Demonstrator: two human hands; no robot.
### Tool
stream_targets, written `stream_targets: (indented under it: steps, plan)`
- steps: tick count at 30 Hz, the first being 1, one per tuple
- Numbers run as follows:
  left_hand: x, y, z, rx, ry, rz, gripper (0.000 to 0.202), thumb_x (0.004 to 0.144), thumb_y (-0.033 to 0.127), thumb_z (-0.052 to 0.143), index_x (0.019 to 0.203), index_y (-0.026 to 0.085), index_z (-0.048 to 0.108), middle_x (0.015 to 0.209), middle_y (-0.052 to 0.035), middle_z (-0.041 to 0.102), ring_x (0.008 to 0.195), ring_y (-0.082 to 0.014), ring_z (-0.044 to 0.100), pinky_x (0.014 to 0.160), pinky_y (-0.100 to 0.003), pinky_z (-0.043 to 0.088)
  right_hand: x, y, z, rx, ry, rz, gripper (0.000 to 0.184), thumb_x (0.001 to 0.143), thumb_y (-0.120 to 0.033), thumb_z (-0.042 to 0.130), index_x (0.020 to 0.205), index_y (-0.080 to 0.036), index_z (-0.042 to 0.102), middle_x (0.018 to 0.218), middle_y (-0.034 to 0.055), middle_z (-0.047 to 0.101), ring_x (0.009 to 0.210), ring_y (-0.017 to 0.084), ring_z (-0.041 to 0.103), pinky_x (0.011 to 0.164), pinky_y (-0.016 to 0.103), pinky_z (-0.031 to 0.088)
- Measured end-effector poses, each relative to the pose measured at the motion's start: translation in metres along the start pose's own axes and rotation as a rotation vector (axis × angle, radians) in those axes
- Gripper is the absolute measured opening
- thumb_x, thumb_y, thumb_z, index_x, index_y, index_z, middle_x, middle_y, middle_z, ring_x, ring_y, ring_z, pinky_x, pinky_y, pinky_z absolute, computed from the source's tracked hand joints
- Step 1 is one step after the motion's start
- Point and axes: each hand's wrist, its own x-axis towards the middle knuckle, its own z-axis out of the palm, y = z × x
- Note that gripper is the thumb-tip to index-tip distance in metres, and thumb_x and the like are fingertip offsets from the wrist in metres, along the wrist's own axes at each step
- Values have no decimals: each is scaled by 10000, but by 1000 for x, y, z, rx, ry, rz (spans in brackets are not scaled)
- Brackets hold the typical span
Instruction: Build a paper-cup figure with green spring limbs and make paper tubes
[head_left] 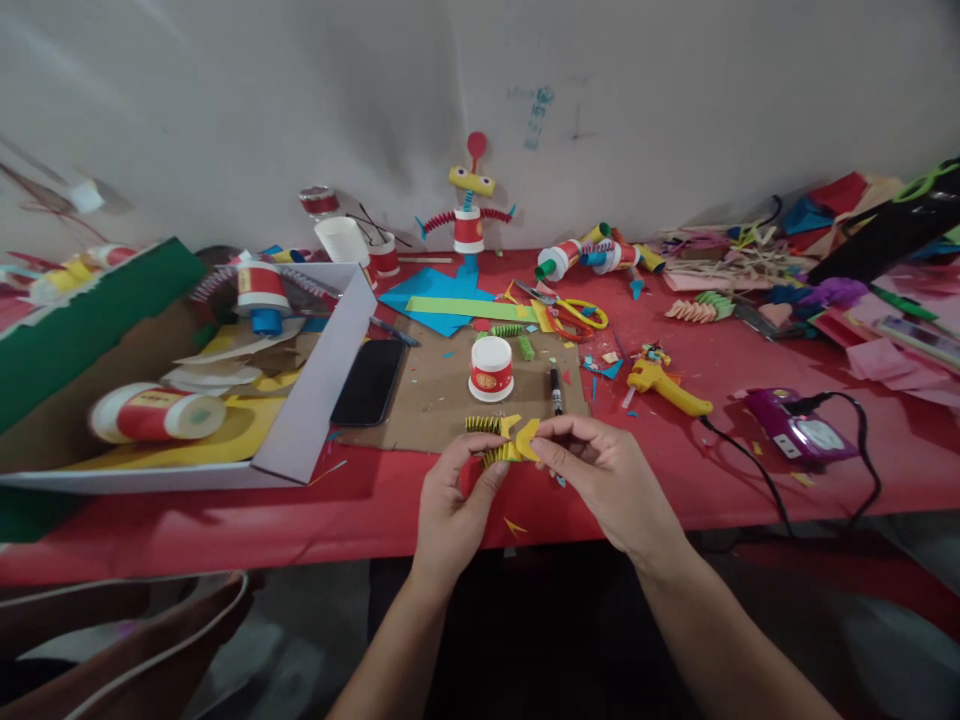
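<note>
Just above the table's front edge, my left hand (457, 492) pinches a yellow-and-black folded paper spring (493, 456). A second such spring (482, 424) lies beside it, beyond my fingertips. My right hand (596, 470) pinches a yellow paper cutout (527, 438) between thumb and forefinger, close to the end of the springs. Whether the cutout is fixed to a spring I cannot tell. Behind my hands a white paper cup (492, 370) with a red band stands upside down on a cardboard sheet (420, 390). A black marker (556, 390) lies to its right.
An open box (300, 400) with cup figures fills the left, beside a black phone (369, 382). To the right are a yellow glue gun (671, 388), a purple power box (802, 425) and cords. Scissors (574, 312) and a finished cup figure (469, 225) are farther back.
</note>
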Motion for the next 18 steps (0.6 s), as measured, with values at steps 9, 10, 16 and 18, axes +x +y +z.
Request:
stream_targets:
  steps: [9,10,16,18]
  plan:
    - [1,4,1,20,28,-2,177,809,186,640,972,232,690,1007,-44,684,1015,-195,597,919,-297,431,-2,4,1,8,25,3,127,770,-315,705,822,-208,663,660,-14,667,613,128,628,597,261,504]
    - [1,4,1,18,30,-2,175,805,186,643,967,230,692,1005,-45,686,1012,-196,599,920,-299,432,-2,4,1,6,23,4,125,771,-313,704,822,-207,662,659,-14,667,615,127,630,599,261,504]
    - [1,2,1,42,7,29,180,828,185,627,992,245,673,1028,-33,669,1031,-176,588,942,-285,422,-3,6,3,38,12,10,120,760,-291,714,825,-206,662,680,-16,663,619,117,628,602,252,502]
    - [1,2,2,44,8,32,180,830,186,626,995,244,672,1031,-34,668,1036,-177,586,943,-286,420,-3,6,4,51,14,16,118,752,-281,723,816,-204,660,680,-21,660,610,108,625,604,245,501]
